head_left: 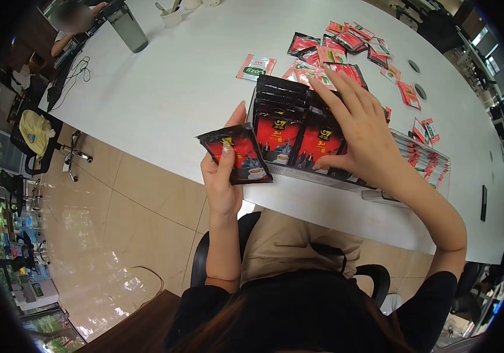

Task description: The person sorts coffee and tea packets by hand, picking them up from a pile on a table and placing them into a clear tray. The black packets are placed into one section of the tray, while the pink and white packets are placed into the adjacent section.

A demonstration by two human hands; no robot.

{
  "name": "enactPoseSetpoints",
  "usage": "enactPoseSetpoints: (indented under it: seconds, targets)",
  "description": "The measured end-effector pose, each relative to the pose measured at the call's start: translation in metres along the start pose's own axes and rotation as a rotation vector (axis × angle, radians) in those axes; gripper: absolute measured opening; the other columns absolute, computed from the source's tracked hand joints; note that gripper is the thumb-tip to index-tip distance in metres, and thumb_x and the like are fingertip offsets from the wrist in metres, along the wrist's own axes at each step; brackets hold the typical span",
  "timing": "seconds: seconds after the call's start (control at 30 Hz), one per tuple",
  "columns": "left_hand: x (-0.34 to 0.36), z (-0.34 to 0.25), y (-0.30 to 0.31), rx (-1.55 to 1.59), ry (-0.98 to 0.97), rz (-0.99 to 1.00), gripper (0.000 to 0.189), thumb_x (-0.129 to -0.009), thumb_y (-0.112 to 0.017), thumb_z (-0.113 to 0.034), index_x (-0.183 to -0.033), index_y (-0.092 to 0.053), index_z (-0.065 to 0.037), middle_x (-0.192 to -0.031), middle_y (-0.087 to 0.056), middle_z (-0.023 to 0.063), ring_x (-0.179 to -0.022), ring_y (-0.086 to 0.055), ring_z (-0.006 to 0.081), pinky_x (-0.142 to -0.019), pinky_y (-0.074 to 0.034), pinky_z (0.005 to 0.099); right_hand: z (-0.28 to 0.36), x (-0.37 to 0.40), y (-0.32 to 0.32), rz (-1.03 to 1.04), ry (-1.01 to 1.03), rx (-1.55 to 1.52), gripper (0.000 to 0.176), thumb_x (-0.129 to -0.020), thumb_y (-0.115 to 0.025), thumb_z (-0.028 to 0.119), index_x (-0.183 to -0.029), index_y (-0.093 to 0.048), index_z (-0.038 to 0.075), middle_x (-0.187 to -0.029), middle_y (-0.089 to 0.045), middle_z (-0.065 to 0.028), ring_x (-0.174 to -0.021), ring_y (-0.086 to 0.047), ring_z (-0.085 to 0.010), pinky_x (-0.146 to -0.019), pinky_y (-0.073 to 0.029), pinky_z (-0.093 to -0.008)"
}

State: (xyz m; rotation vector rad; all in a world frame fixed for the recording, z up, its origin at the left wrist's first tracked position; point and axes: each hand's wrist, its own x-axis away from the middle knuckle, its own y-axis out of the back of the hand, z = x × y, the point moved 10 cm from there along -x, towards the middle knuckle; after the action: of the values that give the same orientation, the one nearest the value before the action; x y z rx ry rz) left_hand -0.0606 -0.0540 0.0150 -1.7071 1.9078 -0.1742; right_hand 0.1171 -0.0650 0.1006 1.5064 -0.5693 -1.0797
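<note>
Between the thumb and fingers of my left hand [221, 176] is a black-and-red coffee sachet [241, 157], held beside the left end of a clear box [322, 178]. Rows of similar sachets [278, 132] stand packed in that box. My right hand [360, 126] is over the box's right part, its fingers spread and bent above the sachets, with the thumb near their front faces. The hand hides some of the sachets there. To the right, a clear container [447, 176] contains red and white sachets [428, 162].
Loose red, black and pink sachets [349, 41] lie scattered beyond the box on the white table [205, 76]. A grey bottle [128, 32] and a white cup [171, 19] stand at the back left. A phone [484, 203] lies far right. A person [67, 35] sits top left.
</note>
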Motion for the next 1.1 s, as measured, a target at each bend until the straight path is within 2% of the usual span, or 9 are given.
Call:
enactPoseSetpoints:
  seconds: [0.17,0.47,0.6,0.7,0.8,0.9,0.93,1.03,1.1]
  targets:
    - [0.000,0.004,-0.004,0.120,0.044,0.011,0.048,-0.099,-0.049,-0.017,-0.136,-0.042,0.011,-0.143,-0.044,0.0200,-0.127,-0.047,0.0203,-0.105,-0.036,0.0299,0.001,-0.002,-0.013,0.061,-0.056,0.046,0.122,-0.051,-0.089,0.030,-0.151,-0.021,0.014,-0.139,-0.038,-0.0154,-0.130,-0.037,-0.0336,-0.108,-0.027,-0.0528]
    - [0.003,0.009,-0.002,0.213,0.110,0.025,0.049,-0.097,-0.042,-0.017,-0.135,-0.041,0.014,-0.139,-0.047,0.0207,-0.123,-0.050,0.0203,-0.103,-0.038,0.0317,-0.001,-0.005,-0.017,0.087,-0.064,0.092,0.114,-0.060,-0.085,0.032,-0.151,-0.020,0.011,-0.123,-0.047,-0.0125,-0.120,-0.043,-0.0313,-0.111,-0.023,-0.0547]
    - [0.004,-0.003,0.002,0.070,-0.040,-0.078,0.049,-0.096,-0.039,-0.018,-0.132,-0.042,0.016,-0.141,-0.044,0.0233,-0.125,-0.048,0.0227,-0.104,-0.037,0.0340,0.000,-0.003,-0.011,0.044,-0.044,0.074,0.106,-0.063,-0.083,0.034,-0.149,-0.026,0.010,-0.133,-0.044,-0.0114,-0.125,-0.042,-0.0300,-0.112,-0.020,-0.0563]
    - [0.015,-0.028,0.000,-0.183,-0.247,-0.159,0.042,-0.096,-0.041,-0.017,-0.120,-0.051,0.015,-0.140,-0.044,0.0240,-0.128,-0.046,0.0303,-0.107,-0.035,0.0413,0.011,-0.004,0.016,-0.126,0.075,-0.014,0.085,-0.068,-0.081,0.029,-0.140,-0.042,0.006,-0.134,-0.049,-0.0108,-0.122,-0.047,-0.0301,-0.108,-0.029,-0.0518]
    - [0.030,-0.039,-0.014,-0.406,-0.379,-0.072,0.028,-0.094,-0.046,-0.015,-0.098,-0.062,0.007,-0.135,-0.049,0.0241,-0.131,-0.042,0.0425,-0.108,-0.030,0.0536,0.029,-0.002,0.036,-0.169,0.215,-0.472,0.059,-0.072,-0.079,0.023,-0.124,-0.057,0.008,-0.120,-0.057,-0.0094,-0.112,-0.054,-0.0298,-0.097,-0.042,-0.0438]
    - [0.043,-0.046,-0.048,-0.617,-0.489,0.143,0.025,-0.088,-0.055,-0.023,-0.095,-0.070,-0.004,-0.132,-0.053,0.0220,-0.132,-0.040,0.0433,-0.110,-0.025,0.0560,0.052,0.009,0.037,-0.103,0.243,-0.672,0.043,-0.072,-0.078,0.014,-0.111,-0.062,0.008,-0.093,-0.065,-0.0055,-0.084,-0.063,-0.0245,-0.071,-0.050,-0.0359]
    - [0.046,-0.046,-0.052,-0.698,-0.515,0.139,0.030,-0.088,-0.058,-0.033,-0.097,-0.072,-0.007,-0.132,-0.054,0.0203,-0.131,-0.041,0.0426,-0.110,-0.024,0.0574,0.056,0.014,0.040,-0.150,0.266,-0.649,0.033,-0.073,-0.076,0.010,-0.104,-0.064,0.007,-0.084,-0.065,-0.0043,-0.071,-0.062,-0.0228,-0.061,-0.050,-0.0335]
    - [0.050,-0.057,-0.058,-0.728,-0.552,0.096,0.040,-0.088,-0.060,-0.042,-0.094,-0.072,-0.005,-0.132,-0.054,0.0213,-0.130,-0.042,0.0424,-0.110,-0.023,0.0584,0.042,0.019,0.049,-0.111,0.191,-0.624,0.030,-0.072,-0.076,-0.001,-0.101,-0.067,0.003,-0.085,-0.068,-0.0059,-0.069,-0.064,-0.0191,-0.060,-0.049,-0.0277]
    - [0.052,-0.058,-0.053,-0.471,-0.486,0.207,0.053,-0.091,-0.052,-0.053,-0.117,-0.060,-0.007,-0.136,-0.048,0.0232,-0.131,-0.040,0.0442,-0.108,-0.025,0.0606,0.015,0.021,0.068,-0.166,0.025,-0.633,0.024,-0.076,-0.071,-0.002,-0.099,-0.065,0.001,-0.085,-0.067,-0.0080,-0.072,-0.065,-0.0177,-0.061,-0.049,-0.0280]
